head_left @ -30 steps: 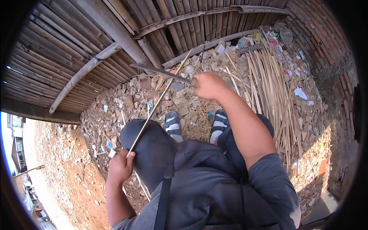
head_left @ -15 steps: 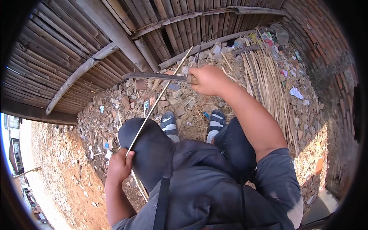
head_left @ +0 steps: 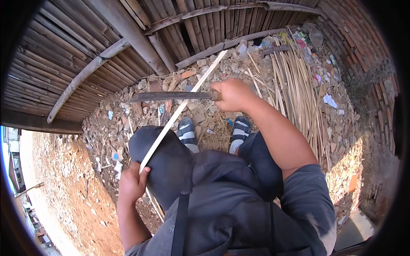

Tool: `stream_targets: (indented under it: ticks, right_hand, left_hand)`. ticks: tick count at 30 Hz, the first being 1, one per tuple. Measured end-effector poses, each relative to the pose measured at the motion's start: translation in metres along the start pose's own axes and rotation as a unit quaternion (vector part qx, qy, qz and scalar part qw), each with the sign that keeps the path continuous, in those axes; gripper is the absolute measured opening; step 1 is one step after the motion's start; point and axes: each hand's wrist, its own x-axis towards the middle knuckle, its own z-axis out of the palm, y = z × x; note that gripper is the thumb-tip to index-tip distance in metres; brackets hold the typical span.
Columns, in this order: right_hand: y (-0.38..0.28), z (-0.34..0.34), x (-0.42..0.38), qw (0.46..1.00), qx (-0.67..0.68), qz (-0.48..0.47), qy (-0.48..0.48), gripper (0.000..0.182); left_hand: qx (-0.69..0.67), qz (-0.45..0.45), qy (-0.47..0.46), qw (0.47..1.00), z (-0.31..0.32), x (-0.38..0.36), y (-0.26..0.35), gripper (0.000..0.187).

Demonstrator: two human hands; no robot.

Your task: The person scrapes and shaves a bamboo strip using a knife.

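My left hand (head_left: 133,183) is closed round the lower end of a long pale bamboo strip (head_left: 165,131), beside my left knee. The strip slants up and away across my thigh, its broad light face showing. My right hand (head_left: 234,95) grips the short handle of a machete (head_left: 166,96). Its dark blade points left and crosses the upper half of the strip, overlapping it in this view.
A pile of split bamboo strips (head_left: 294,81) lies on the rubble to the right. Ahead stands a bamboo slat wall (head_left: 213,32) with poles; a brick wall (head_left: 371,64) rises on the right. My sandalled feet (head_left: 187,131) rest on stony, littered ground.
The bamboo strip has turned, showing a wider, paler face. My right hand and the machete have come lower, closer to my body; my left hand keeps its hold.
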Motion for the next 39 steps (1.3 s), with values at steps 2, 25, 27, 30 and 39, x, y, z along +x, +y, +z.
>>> stream_targets:
  ticks: [2, 25, 27, 30, 39]
  right_hand:
    - [0.041, 0.028, 0.025, 0.986, 0.111, 0.09, 0.09, 0.057]
    - [0.06, -0.017, -0.005, 0.977, 0.113, 0.082, 0.164, 0.06]
    - [0.061, -0.018, -0.007, 0.976, 0.136, 0.079, 0.153, 0.062]
    - [0.06, -0.014, -0.008, 0.974, 0.151, 0.065, 0.155, 0.061]
    - [0.016, -0.012, -0.017, 0.99, 0.097, -0.013, 0.097, 0.046]
  left_hand:
    - [-0.054, -0.011, -0.026, 0.998, -0.009, 0.0, 0.0, 0.044]
    - [-0.035, -0.04, 0.033, 0.998, -0.003, -0.019, 0.007, 0.038]
    - [0.017, -0.033, 0.066, 0.997, 0.001, -0.024, 0.008, 0.035]
    - [0.096, -0.046, 0.089, 0.99, 0.001, -0.031, 0.013, 0.037]
    - [0.099, -0.045, 0.183, 0.977, 0.004, -0.032, 0.021, 0.03]
